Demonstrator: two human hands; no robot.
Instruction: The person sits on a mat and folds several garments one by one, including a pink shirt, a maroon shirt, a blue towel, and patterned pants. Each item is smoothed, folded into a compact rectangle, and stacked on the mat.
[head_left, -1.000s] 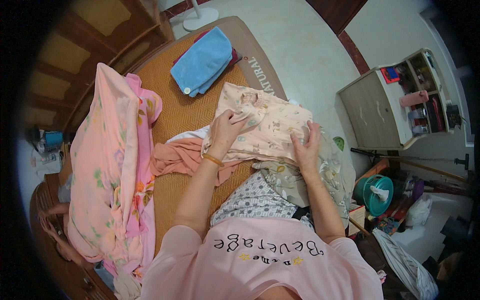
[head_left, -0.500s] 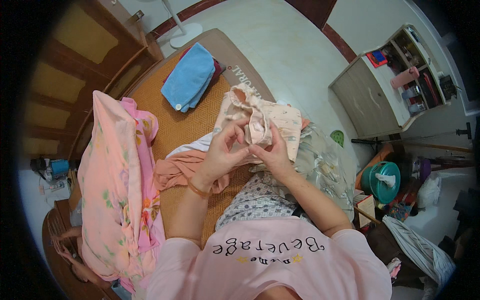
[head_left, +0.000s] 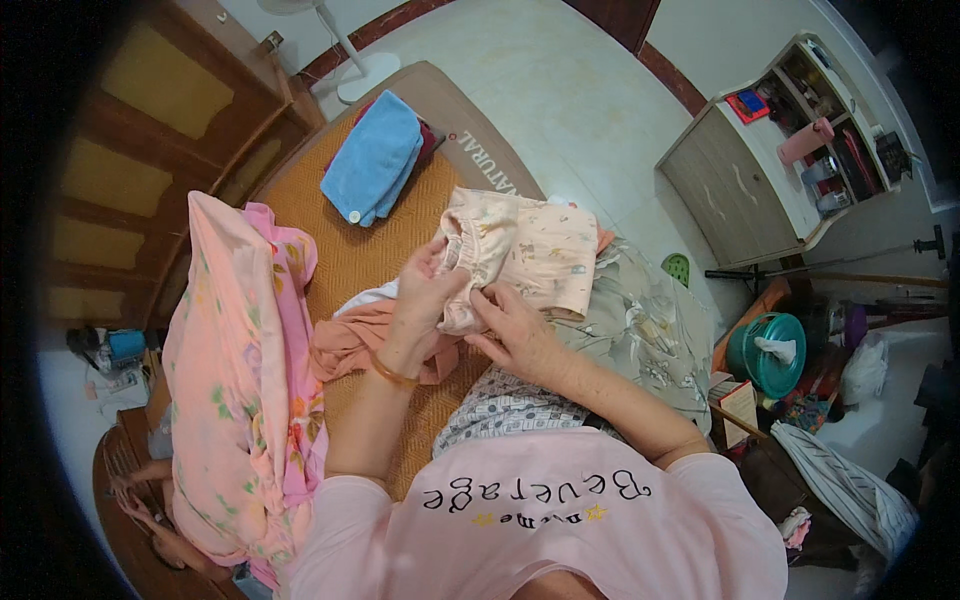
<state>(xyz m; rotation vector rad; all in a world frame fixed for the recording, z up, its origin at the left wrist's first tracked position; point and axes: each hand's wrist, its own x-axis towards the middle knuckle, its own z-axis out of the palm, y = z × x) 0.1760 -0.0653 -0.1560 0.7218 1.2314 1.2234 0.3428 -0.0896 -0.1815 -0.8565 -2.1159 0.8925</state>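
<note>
Head view: the small peach printed cotton garment with a gathered elastic waistband (head_left: 520, 255) lies on the woven straw mat (head_left: 345, 255), just above the pile of clothes in front of the person. The left hand (head_left: 425, 310) is pinched shut on the waistband edge; the right hand (head_left: 515, 335), touching it from the right, is closed on the folded fabric below. The cloth looks light, limp and non-slippery, so it will sag unless supported. The best hold appears to be the thicker waistband seam. A folded blue towel (head_left: 375, 160) lies farther up the mat; a pink floral sheet (head_left: 235, 370) hangs at its left.

Small tan cardboard box (head_left: 738, 402) on floor at right, red flat packet (head_left: 748, 104) atop the cabinet (head_left: 735, 190)
</note>
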